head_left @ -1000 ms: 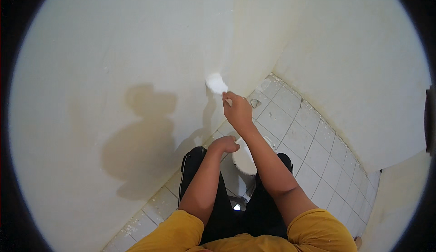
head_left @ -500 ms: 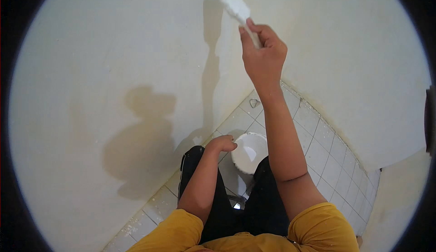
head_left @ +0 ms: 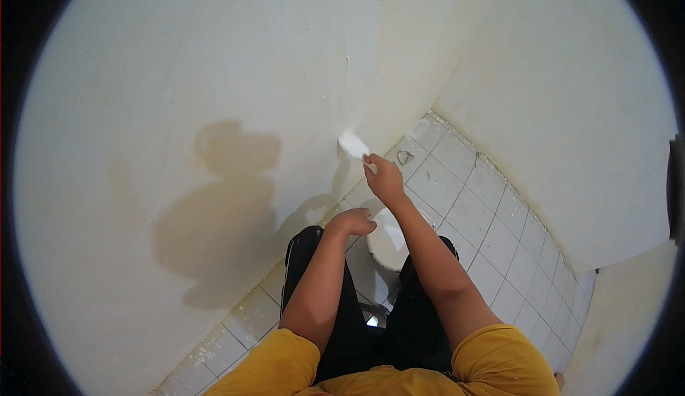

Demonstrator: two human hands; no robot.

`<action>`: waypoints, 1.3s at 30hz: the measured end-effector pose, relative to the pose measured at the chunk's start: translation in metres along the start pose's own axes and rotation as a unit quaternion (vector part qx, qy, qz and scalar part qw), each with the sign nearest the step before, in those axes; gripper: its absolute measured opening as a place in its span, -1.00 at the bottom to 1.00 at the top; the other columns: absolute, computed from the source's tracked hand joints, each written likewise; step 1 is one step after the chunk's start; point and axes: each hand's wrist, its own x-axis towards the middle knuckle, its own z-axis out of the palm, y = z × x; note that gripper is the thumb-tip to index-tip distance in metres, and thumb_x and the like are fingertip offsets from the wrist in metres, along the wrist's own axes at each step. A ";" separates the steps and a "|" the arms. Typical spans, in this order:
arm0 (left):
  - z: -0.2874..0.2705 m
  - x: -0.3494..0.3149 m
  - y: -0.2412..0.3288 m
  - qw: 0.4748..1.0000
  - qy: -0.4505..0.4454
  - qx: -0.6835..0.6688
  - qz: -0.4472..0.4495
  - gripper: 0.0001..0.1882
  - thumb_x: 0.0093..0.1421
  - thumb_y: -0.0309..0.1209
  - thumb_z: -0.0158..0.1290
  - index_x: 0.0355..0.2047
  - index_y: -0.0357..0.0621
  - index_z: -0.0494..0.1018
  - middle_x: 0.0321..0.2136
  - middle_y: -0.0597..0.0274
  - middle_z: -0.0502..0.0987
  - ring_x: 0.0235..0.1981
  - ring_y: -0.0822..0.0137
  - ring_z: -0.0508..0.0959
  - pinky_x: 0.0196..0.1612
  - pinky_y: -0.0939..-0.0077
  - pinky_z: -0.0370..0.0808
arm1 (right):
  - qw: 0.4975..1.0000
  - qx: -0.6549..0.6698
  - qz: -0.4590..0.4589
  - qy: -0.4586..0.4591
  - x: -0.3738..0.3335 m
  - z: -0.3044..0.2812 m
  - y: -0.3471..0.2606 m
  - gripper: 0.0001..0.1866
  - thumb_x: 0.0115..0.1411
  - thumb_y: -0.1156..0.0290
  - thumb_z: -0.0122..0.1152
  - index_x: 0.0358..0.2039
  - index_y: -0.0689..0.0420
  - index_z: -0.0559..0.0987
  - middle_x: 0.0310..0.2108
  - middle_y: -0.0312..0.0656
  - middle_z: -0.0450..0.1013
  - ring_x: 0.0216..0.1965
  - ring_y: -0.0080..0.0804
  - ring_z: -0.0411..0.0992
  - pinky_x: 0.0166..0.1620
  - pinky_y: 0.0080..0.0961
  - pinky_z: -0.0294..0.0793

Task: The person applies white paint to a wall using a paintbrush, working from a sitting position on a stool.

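My right hand (head_left: 385, 178) grips the handle of a paintbrush (head_left: 352, 145), its head coated in white paint. The bristles press on the lower part of the pale left wall (head_left: 214, 75), close above the floor line. Below and behind my right forearm stands a round white bucket (head_left: 387, 247) holding white paint, partly hidden by that arm. My left hand (head_left: 351, 221) is closed at the bucket's left rim, its fingertips bent over the edge.
White floor tiles (head_left: 485, 214) with paint specks run between the left wall and the right wall (head_left: 564, 125). A small wire-like loop (head_left: 405, 158) lies on the tiles near the corner. My knees in dark trousers (head_left: 308, 250) flank the bucket.
My right hand has brought the paintbrush down from high on the wall to near the floor. My left hand stays at the bucket's rim.
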 end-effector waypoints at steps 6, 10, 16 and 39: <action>0.002 0.003 0.006 1.000 -0.021 0.003 0.005 -0.30 0.09 -0.14 -0.04 0.20 -0.28 0.24 0.19 -0.14 0.29 0.21 0.03 0.32 0.23 0.32 0.24 | 0.993 -0.016 -0.069 -0.095 0.048 -0.054 -0.046 -0.79 -0.04 0.40 0.24 -0.33 0.04 0.64 -0.37 -0.08 0.56 -0.30 -0.03 0.50 -0.16 -0.23 0.47; 0.001 -0.005 0.011 1.000 0.023 -0.003 0.012 -0.36 0.03 -0.20 -0.05 0.09 -0.32 0.36 0.08 -0.19 0.40 0.11 0.00 0.42 0.16 0.29 0.32 | 0.985 0.046 -0.166 0.001 0.098 -0.136 -0.117 -0.79 0.00 0.43 0.32 -0.30 0.15 0.64 -0.49 -0.08 0.54 -0.51 -0.25 0.47 -0.34 -0.42 0.44; 0.010 0.002 0.000 1.000 0.023 -0.008 0.009 -0.35 0.02 -0.21 -0.05 0.11 -0.34 0.34 0.10 -0.19 0.39 0.13 -0.01 0.41 0.16 0.30 0.32 | 0.979 0.125 -0.131 0.095 0.107 -0.174 -0.161 -0.80 0.08 0.46 0.30 -0.27 0.25 0.63 -0.65 -0.24 0.43 -0.63 -0.68 0.18 -0.52 -0.66 0.23; 0.009 0.006 0.001 1.000 -0.008 0.008 0.005 -0.32 0.11 -0.12 -0.05 0.19 -0.26 0.26 0.17 -0.13 0.32 0.19 0.02 0.34 0.23 0.33 0.25 | 0.996 0.010 -0.084 -0.028 0.104 -0.099 -0.044 -0.75 -0.01 0.40 0.30 -0.26 0.11 0.63 -0.38 -0.03 0.55 -0.37 -0.16 0.52 -0.24 -0.32 0.47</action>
